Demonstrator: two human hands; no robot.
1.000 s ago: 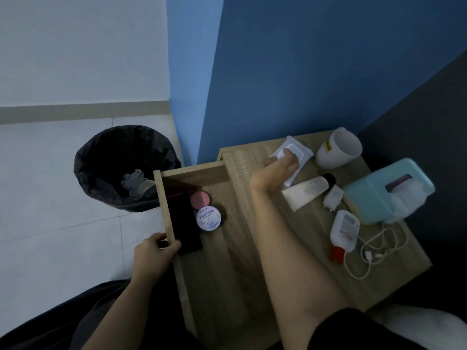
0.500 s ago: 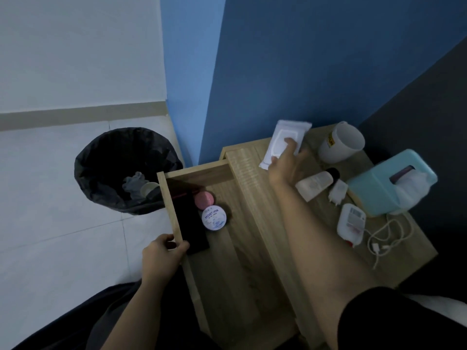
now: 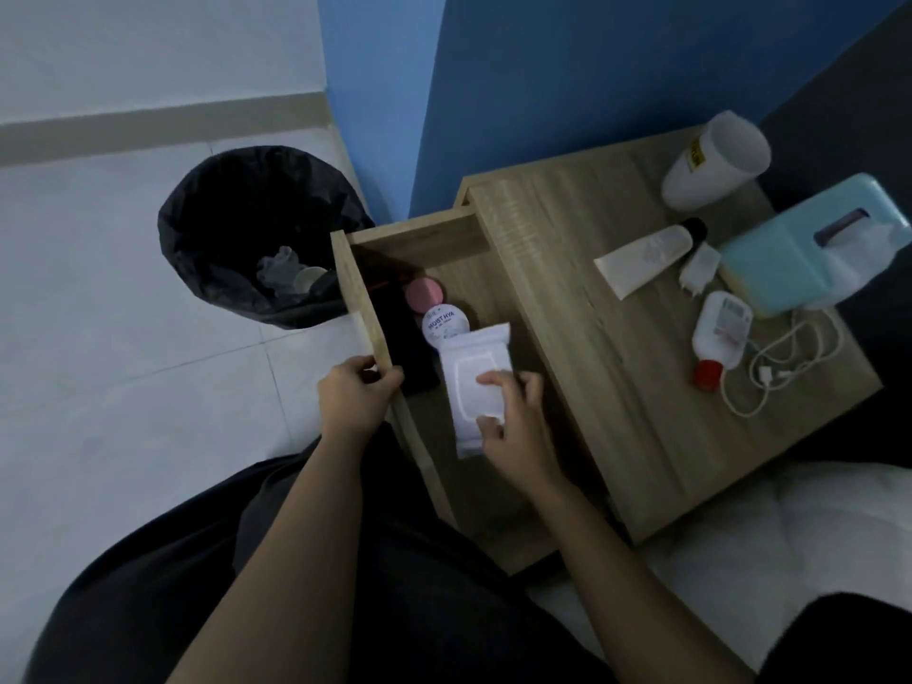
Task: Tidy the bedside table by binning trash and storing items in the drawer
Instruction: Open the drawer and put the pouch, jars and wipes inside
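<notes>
Now the right hand pinches a white wipes pack at its near end, thumb and fingers curled onto it, holding it within the open drawer, just beside a white jar and a pink-lidded jar. The left hand grips the drawer's outer wall. A tube, bottle and cable lie on the bedside table; a black-lined bin stands to the left.
</notes>
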